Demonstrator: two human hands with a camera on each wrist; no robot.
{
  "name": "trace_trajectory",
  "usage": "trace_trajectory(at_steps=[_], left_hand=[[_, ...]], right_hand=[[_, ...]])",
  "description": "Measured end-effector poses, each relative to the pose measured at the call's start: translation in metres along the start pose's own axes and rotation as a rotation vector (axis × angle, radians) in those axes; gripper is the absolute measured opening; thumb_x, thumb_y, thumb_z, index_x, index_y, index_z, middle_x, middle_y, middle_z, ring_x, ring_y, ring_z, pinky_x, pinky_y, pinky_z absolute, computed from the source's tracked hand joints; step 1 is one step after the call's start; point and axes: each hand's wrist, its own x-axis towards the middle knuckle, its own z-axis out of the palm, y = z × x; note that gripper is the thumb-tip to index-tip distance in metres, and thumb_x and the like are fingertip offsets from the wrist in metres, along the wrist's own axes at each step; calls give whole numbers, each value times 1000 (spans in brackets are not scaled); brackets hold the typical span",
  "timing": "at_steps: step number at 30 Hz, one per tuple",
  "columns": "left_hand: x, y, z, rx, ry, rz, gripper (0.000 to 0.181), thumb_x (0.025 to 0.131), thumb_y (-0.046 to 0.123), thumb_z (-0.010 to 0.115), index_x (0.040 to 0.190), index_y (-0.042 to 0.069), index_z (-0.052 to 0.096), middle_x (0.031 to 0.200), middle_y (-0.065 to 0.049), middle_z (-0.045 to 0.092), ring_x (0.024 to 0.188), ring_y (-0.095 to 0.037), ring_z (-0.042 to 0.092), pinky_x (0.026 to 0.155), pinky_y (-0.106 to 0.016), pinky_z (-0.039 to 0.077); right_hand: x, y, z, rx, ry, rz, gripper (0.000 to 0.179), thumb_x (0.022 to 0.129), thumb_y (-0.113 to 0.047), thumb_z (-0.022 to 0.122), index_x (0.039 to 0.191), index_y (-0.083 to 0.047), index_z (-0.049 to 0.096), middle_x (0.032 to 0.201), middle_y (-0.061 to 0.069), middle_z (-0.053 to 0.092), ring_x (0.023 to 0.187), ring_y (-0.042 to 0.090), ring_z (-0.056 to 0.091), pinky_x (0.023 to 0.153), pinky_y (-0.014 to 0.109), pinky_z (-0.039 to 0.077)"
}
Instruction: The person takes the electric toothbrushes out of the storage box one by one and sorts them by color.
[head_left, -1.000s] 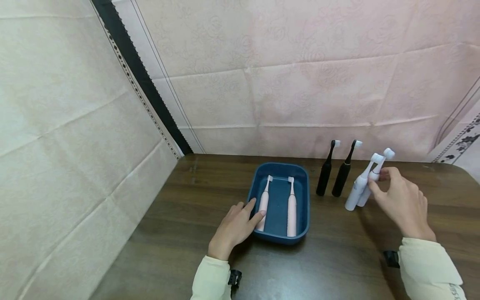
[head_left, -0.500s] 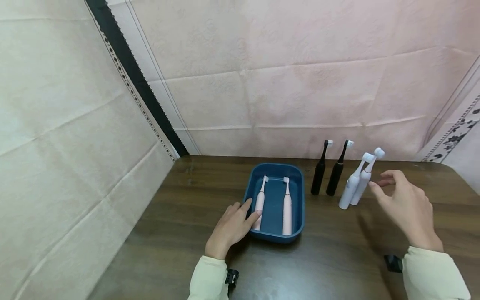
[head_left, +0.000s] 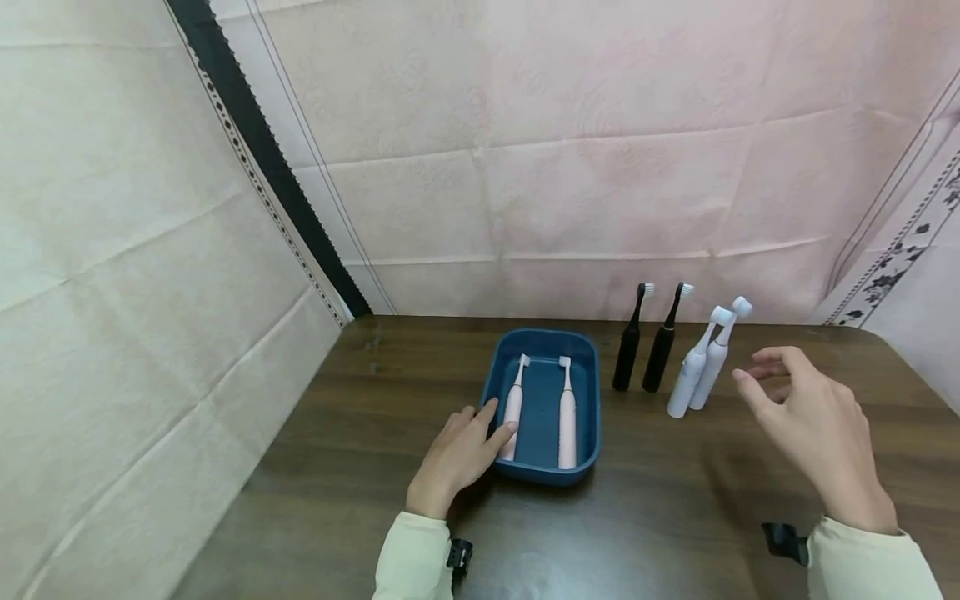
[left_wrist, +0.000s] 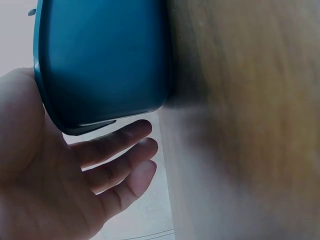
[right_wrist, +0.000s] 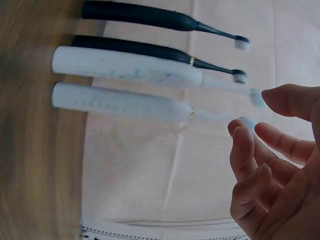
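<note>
My left hand (head_left: 456, 457) rests on the near left corner of a blue plastic tub (head_left: 542, 477), thumb over the rim and the other fingers outside, loosely extended. Two pale pink electric toothbrushes lie in the tub: one on the left (head_left: 513, 412), partly behind the thumb, and another on the right (head_left: 567, 427). Just right of a pair of upright white electric toothbrushes, the front one (head_left: 686, 385) and the rear one (head_left: 710, 375), my right hand (head_left: 819, 433) hovers with fingers loosely bent and holding nothing. In the right wrist view its fingertips overlap the white brush heads (right_wrist: 257, 97).
Two black electric toothbrushes, one (head_left: 627, 357) nearer the tub and one (head_left: 659, 357) beside the white pair, stand upright on the brown wooden table (head_left: 360, 467). A pale cloth (head_left: 480, 167) hangs behind the table's back edge, and another cloth hangs at the left.
My right hand has let go of the rear white toothbrush and drawn back to the right. That brush stands by itself. My left hand stays at the tub; the head view has shifted slightly.
</note>
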Motion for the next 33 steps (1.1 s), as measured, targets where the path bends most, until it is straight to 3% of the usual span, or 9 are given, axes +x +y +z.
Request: trace_trajectory(at_steps=[6, 12, 15, 22, 33], left_hand=[[-1, 0, 0, 0, 2, -16, 65, 104, 51, 50, 154, 9, 45, 148, -23, 48, 132, -40, 47, 105, -60, 41], [-1, 1, 0, 1, 7, -15, 65, 104, 51, 50, 154, 9, 45, 148, -23, 49, 130, -40, 48, 104, -60, 43], [-1, 2, 0, 0, 6, -22, 65, 104, 51, 51, 154, 10, 45, 148, -23, 48, 130, -39, 48, 105, -59, 43], [0, 2, 0, 6, -1, -30, 65, 104, 52, 50, 154, 11, 45, 149, -22, 47, 131, -39, 47, 105, -59, 42], [-1, 3, -1, 3, -2, -30, 65, 104, 52, 49, 154, 10, 45, 149, -22, 48, 130, -38, 48, 105, -58, 43]], right_hand=[[5, -26, 3, 38, 30, -66, 32, 97, -31, 67, 119, -8, 65, 102, 11, 74, 67, -21, 46, 57, 38, 40], [13, -56, 12, 88, 22, -138, 26, 97, -28, 67, 115, -8, 66, 99, 8, 74, 69, 9, 65, 53, 31, 42], [16, -72, 19, 114, 24, -180, 25, 97, -27, 68, 113, -7, 66, 98, 8, 73, 72, 21, 68, 52, 31, 43], [18, -99, 26, 134, 21, -228, 25, 97, -27, 69, 112, -8, 67, 87, 4, 73, 61, 13, 63, 55, 34, 42], [24, -116, 35, 138, 15, -266, 21, 97, -26, 70, 109, -9, 68, 88, 4, 72, 64, 16, 61, 51, 32, 42]])
